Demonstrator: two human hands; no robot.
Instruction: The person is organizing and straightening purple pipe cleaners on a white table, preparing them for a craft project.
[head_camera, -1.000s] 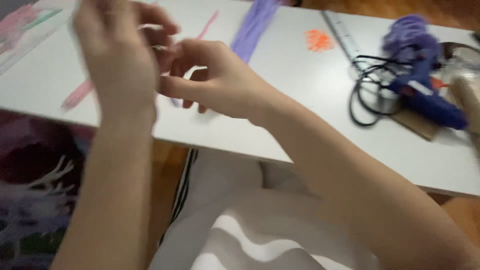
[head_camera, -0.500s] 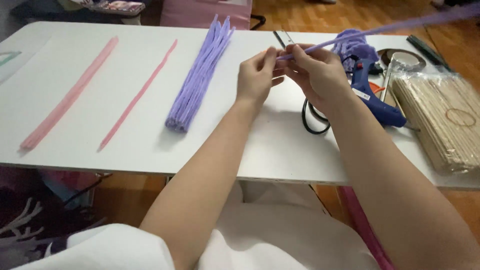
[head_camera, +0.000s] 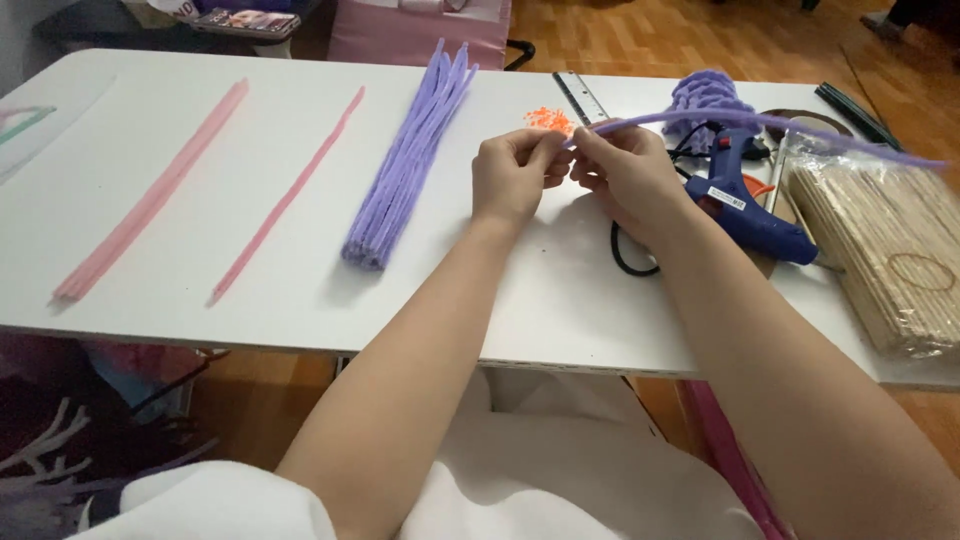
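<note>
Above the white table (head_camera: 300, 300), 1 purple pipe cleaner (head_camera: 760, 122) pinched between left hand (head_camera: 512, 178) and right hand (head_camera: 628, 172).

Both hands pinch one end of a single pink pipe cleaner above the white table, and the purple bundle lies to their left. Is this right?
Not quite: the pipe cleaner pinched by the left hand and right hand is purple, not pink, as the head view shows. The rest holds: they pinch one end above the white table, and the purple bundle lies to their left.

Purple pipe cleaner bundle (head_camera: 408, 160), single purple pipe cleaner (head_camera: 760, 125), pink pipe cleaners (head_camera: 150, 200), blue glue gun (head_camera: 745, 200), orange beads (head_camera: 548, 119), white table (head_camera: 300, 290), tan wooden sticks (head_camera: 885, 250), black cord (head_camera: 625, 255)
</note>
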